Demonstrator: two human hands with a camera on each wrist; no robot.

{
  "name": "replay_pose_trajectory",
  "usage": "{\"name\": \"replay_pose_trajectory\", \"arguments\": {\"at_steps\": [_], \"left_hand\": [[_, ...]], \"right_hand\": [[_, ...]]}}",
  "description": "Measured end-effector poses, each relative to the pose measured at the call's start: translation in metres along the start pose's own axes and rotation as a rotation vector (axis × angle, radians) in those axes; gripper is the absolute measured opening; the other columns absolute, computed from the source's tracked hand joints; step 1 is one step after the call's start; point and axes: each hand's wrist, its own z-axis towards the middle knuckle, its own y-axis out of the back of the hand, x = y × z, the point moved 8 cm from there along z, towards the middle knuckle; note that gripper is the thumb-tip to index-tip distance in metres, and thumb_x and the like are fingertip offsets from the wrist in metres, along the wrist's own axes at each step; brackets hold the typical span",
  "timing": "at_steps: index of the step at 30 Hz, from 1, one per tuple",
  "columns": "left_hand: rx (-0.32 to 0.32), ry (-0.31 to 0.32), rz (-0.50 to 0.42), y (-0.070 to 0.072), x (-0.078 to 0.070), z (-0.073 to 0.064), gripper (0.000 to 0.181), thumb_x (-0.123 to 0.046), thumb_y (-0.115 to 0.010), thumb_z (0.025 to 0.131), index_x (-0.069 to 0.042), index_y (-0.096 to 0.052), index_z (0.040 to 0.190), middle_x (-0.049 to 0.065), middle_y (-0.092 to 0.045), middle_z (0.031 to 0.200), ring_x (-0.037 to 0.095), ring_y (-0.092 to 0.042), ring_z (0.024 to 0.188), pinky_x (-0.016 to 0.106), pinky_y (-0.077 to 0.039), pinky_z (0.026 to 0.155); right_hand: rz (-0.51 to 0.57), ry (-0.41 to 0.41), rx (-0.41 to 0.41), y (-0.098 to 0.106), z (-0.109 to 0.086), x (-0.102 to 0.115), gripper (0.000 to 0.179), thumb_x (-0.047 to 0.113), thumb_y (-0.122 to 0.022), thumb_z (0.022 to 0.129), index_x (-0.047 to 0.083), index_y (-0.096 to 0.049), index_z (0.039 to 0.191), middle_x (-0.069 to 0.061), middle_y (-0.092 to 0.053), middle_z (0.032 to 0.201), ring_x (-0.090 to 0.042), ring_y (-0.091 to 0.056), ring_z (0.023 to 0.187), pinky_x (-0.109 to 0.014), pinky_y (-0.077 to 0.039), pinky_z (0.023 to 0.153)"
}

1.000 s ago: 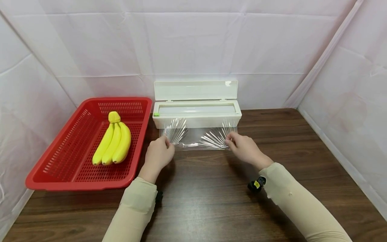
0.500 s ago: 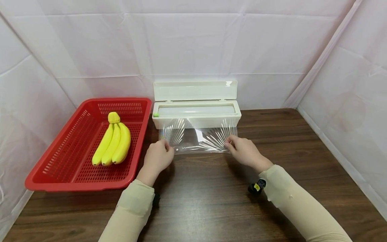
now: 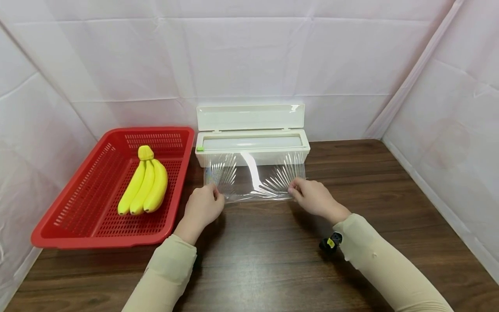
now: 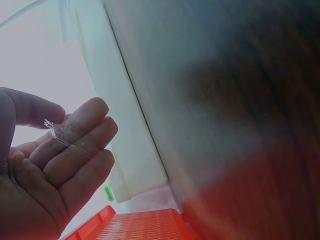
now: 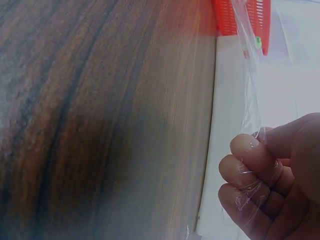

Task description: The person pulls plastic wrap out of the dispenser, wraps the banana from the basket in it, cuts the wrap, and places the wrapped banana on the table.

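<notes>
A clear sheet of plastic wrap [image 3: 249, 177] stretches from a white wrap dispenser [image 3: 253, 156] toward me, with creases fanning out at both corners. My left hand [image 3: 203, 206] pinches its left corner between thumb and index finger; a crumpled bit of wrap [image 4: 61, 132] shows at those fingertips in the left wrist view. At the right corner my right hand [image 3: 313, 197] pinches the film the same way, and loose wrap [image 5: 250, 195] lies over its fingers in the right wrist view. The dispenser's lid [image 3: 251, 117] stands raised, with the roll [image 3: 251, 143] visible inside.
To the left is a red plastic basket [image 3: 97, 240] holding a bunch of yellow bananas [image 3: 144, 186]. A small green piece [image 3: 200, 148] sits at the dispenser's left end. White cloth walls [image 3: 249, 56] enclose the dark wooden table [image 3: 257, 260] at the back and sides.
Both hands have drawn slightly toward me, and more plastic wrap now spans the gap between them and the dispenser. The bananas stay in the basket.
</notes>
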Motion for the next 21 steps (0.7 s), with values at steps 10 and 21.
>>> {"name": "replay_pose_trajectory", "arguments": {"at_steps": [10,21], "left_hand": [[0.012,-0.024,0.036,-0.0034,0.0007,-0.0009,0.018,-0.013,-0.054,0.081,-0.010,-0.052,0.064,0.005,-0.051,0.057,0.018,-0.046,0.053,0.029,-0.036,0.049],[0.069,-0.010,0.038,-0.0034,0.0000,-0.0044,0.019,-0.015,-0.055,0.083,-0.010,-0.053,0.065,0.005,-0.052,0.057,0.019,-0.048,0.054,0.028,-0.037,0.050]], "right_hand": [[-0.031,0.026,0.029,-0.0006,-0.0021,0.0048,0.011,0.021,-0.056,0.093,0.012,-0.061,0.090,0.005,-0.056,0.065,-0.010,-0.048,0.057,-0.031,-0.042,0.058],[-0.031,0.017,0.146,-0.0054,-0.0025,0.0085,0.011,0.020,-0.055,0.094,0.013,-0.062,0.089,0.006,-0.055,0.066,-0.008,-0.046,0.057,-0.027,-0.040,0.059]]}}
